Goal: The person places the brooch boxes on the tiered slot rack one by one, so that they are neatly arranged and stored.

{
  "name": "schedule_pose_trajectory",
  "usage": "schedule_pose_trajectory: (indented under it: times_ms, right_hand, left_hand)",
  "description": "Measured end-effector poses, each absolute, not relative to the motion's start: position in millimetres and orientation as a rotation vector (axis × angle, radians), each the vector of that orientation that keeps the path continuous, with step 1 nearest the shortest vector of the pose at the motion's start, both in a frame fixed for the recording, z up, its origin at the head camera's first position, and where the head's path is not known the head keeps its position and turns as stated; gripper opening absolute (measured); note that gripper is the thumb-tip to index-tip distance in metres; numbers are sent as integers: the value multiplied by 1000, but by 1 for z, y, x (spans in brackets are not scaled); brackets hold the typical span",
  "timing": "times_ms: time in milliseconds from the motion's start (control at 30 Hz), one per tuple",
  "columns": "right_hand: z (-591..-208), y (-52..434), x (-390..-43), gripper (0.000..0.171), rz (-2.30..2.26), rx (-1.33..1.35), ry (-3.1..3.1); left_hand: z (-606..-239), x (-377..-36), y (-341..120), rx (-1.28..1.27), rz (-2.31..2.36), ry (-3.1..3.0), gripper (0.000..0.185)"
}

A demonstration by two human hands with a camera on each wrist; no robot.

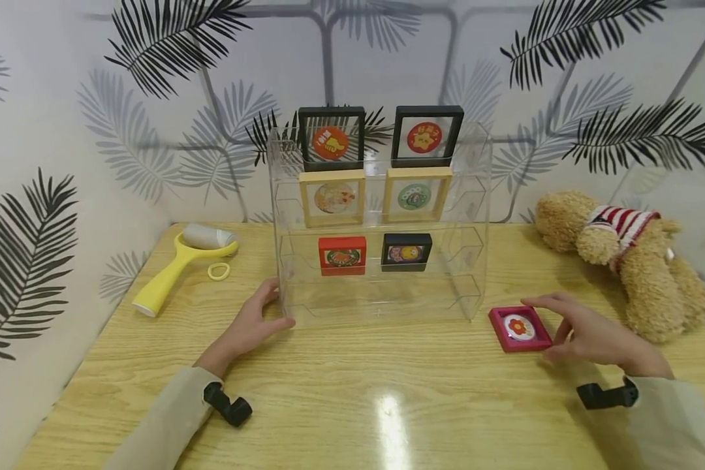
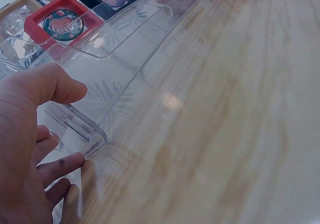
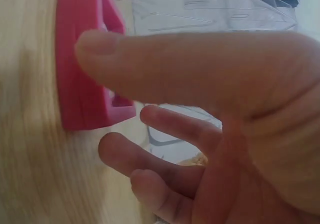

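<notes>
A clear acrylic display rack stands in the middle, holding several small framed badges in three rows. My left hand rests at its lower left corner, thumb across the front and fingers spread along the side wall. To the right of the rack, a pink square frame with a red flower badge lies flat on the table. My right hand holds its right end, index finger at the far edge and thumb at the near edge. In the right wrist view the thumb overlaps the pink frame; the other fingers are spread.
Black frames stand in the top row, wooden frames below, then a red frame and a black frame. A yellow lint roller and yellow ring lie left. A teddy bear lies right.
</notes>
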State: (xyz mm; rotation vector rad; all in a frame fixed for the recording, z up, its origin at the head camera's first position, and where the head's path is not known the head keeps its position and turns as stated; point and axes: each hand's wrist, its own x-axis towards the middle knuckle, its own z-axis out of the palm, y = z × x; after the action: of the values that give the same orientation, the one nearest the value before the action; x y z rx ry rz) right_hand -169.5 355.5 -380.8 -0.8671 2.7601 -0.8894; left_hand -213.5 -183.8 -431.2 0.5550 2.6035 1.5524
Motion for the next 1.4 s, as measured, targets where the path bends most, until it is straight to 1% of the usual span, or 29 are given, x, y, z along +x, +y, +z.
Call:
schedule_pose_trajectory:
  times_ms: [133, 233, 367, 533, 633, 933, 1000, 1167, 1267, 1400]
  right_hand:
    - [-388, 356, -169, 84, -918, -928, 2756]
    - [-392, 356, -170, 87, -907, -921, 2792]
    - [-395, 355, -170, 83, -860, -868, 2852]
    - [-396, 352, -169, 76, -777, -723, 2886]
    - [-396, 350, -169, 75, -758, -719, 2896]
    - [-386, 336, -168, 71, -1130, -955, 2638]
    - [-382, 333, -167, 72, -1204, -955, 2591]
    - [-369, 321, -165, 74, -1402, -806, 2533]
    - [-362, 308, -165, 69, -1488, -800, 2521]
    - [-359, 284, -172, 49, -1582, -905, 2439]
  left_hand:
    - [-433, -214, -182, 557, 1556, 2599, 72]
    - [-434, -214, -181, 560, 1561, 2593, 72]
    - [-435, -214, -181, 560, 1569, 2585, 71]
    - [-437, -213, -181, 566, 1567, 2588, 71]
    - [-437, -212, -181, 568, 1564, 2592, 71]
    - [-436, -214, -180, 568, 1562, 2599, 71]
    - [-435, -214, -180, 566, 1563, 2597, 71]
    - [-434, -213, -181, 566, 1560, 2591, 71]
    - [-434, -214, -183, 576, 1562, 2598, 71]
    - [-434, -215, -184, 587, 1568, 2604, 71]
